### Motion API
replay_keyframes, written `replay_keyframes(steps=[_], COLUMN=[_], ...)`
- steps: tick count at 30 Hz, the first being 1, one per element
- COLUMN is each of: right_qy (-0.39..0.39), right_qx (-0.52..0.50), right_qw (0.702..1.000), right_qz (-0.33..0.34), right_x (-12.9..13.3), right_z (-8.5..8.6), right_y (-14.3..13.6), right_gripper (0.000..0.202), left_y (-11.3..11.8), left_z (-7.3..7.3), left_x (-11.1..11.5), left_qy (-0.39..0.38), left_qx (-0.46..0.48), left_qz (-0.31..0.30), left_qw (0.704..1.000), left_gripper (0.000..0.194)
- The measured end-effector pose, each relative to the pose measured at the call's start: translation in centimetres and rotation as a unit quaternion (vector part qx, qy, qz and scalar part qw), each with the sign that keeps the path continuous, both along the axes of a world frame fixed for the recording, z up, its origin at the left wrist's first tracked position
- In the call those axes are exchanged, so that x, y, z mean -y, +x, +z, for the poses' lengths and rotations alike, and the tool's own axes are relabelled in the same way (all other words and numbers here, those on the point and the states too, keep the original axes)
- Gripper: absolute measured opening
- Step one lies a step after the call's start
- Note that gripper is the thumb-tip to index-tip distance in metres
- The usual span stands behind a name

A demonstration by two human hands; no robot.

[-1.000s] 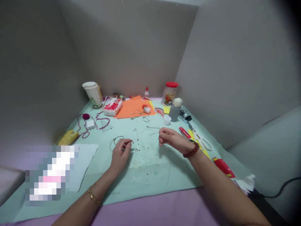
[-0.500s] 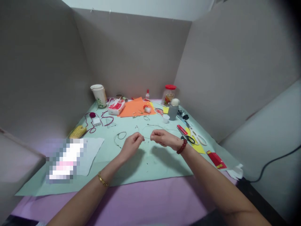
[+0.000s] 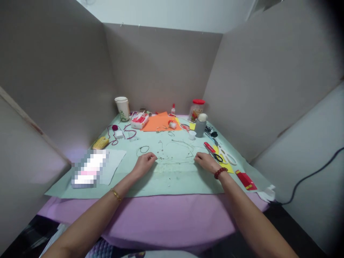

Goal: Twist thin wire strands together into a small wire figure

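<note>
A thin greenish cord runs almost straight across the front of the table between my two hands. At its left end, my left hand pinches it with thumb and forefinger, low over the green sheet. The other end is in the closed fingers of my right hand, which wears a red bead bracelet. Just beyond lie another loose thin cord and several tiny beads. A small cord loop rests behind my left hand. Black-handled scissors lie beside my right hand.
White-handled scissors and a red packet lie at right. Farther back stand a small white cup, a grey bottle and a red-lidded jar. A tissue pack and orange paper are behind; maroon yarn lies left.
My hands have moved apart, the right one farther to the right, and the cord now shows stretched between them. The view has tilted down and shifted, showing more of the table's front.
</note>
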State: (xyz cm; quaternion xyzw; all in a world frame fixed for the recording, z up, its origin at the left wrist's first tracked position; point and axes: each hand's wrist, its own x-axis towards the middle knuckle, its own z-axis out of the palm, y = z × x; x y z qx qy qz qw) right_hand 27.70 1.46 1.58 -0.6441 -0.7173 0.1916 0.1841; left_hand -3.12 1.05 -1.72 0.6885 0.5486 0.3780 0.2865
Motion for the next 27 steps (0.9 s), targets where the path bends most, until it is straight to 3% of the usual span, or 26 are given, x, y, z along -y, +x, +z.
replay_keyframes(steps=[5, 8, 11, 16, 21, 27], right_qy=[0.121, 0.153, 0.102, 0.045, -0.048, -0.147], right_qx=[0.034, -0.058, -0.093, -0.056, -0.185, -0.384], right_qw=[0.992, 0.985, 0.982, 0.985, 0.974, 0.909], right_qz=[-0.026, 0.056, 0.131, 0.158, 0.124, 0.068], right_x=[0.3, 0.1, -0.5, -1.8, -2.7, -3.5], right_z=[1.0, 0.8, -0.2, -1.7, -0.6, -0.2], right_y=[-1.4, -4.4, -7.4, -8.8, -7.6, -7.4], right_gripper=[0.017, 0.016, 0.017, 0.008, 0.012, 0.018], left_y=[0.2, 0.9, 1.4, 1.0, 0.3, 0.5], left_z=[0.2, 0.8, 1.6, 2.5, 2.3, 0.8], left_x=[-0.1, -0.4, -0.8, -2.0, -3.5, -4.6], left_qy=[-0.006, -0.014, -0.011, 0.001, -0.008, -0.025], left_qx=[0.004, 0.009, 0.018, 0.035, 0.046, 0.067], left_qz=[-0.006, -0.012, -0.015, -0.005, 0.009, 0.014], left_qw=[1.000, 1.000, 1.000, 0.999, 0.999, 0.997], left_gripper=[0.028, 0.029, 0.030, 0.031, 0.031, 0.028])
